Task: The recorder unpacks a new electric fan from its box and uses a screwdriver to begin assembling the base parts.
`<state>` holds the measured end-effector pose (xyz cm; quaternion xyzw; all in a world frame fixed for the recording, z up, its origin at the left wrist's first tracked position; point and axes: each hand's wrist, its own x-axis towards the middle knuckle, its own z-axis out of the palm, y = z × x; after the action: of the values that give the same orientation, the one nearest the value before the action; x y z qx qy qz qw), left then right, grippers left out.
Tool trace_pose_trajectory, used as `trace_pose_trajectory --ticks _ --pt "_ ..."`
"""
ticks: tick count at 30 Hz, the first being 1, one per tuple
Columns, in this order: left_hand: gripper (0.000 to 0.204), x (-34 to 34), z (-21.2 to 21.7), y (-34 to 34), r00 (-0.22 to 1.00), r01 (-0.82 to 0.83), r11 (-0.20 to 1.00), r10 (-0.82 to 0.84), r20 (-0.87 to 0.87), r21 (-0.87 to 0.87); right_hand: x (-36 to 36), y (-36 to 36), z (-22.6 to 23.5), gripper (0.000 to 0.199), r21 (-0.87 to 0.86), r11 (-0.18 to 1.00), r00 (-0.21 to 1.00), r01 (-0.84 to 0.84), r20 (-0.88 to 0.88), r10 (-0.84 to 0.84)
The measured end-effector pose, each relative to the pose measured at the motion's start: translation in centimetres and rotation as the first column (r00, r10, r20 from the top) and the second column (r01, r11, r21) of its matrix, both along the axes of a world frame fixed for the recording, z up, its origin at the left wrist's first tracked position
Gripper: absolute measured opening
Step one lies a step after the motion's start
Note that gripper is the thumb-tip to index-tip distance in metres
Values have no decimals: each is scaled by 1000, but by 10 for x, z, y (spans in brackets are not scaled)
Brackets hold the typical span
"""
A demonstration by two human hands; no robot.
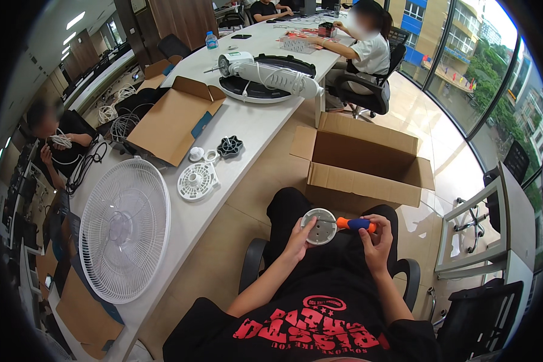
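Observation:
Above my lap, my left hand (298, 239) is closed on the edge of a round, shallow white part (324, 234) with a grey inner face and small holes. My right hand (377, 237) grips a screwdriver (357, 224) by its orange and blue handle. The thin metal shaft points left across the face of the round part; I cannot tell whether its tip sits in a hole. To the left on the table lie a white fan motor cover (197, 181), a black star-shaped knob (230, 146) and small white rings (211, 155).
A white fan grille (125, 230) lies on the long white table (254, 128). Beyond it are a flat open carton (174, 123) and a fan stand with a round base (270, 78). An open cardboard box (363, 192) stands ahead of my knees. Two seated people work nearby, left and far right.

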<state>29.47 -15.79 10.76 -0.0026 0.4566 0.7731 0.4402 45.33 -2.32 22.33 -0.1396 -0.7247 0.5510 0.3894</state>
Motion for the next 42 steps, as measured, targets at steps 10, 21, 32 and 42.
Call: trace_pose_trajectory --ticks 10,21,32,42 --pt "36 8 -2 -16 1000 -10 1000 10 -8 -9 5 -9 4 29 6 997 996 -82 21 82" --pt "34 14 -10 -34 984 -176 983 177 -20 44 -3 -13 -2 32 -42 987 988 -154 -31 153" --pt "41 16 -1 -56 974 -225 974 225 24 -1 -14 -6 -10 29 -76 985 988 -154 23 156" --pt "40 20 2 -60 972 -235 972 235 9 -9 -26 -11 -12 28 -194 969 987 -153 25 161"
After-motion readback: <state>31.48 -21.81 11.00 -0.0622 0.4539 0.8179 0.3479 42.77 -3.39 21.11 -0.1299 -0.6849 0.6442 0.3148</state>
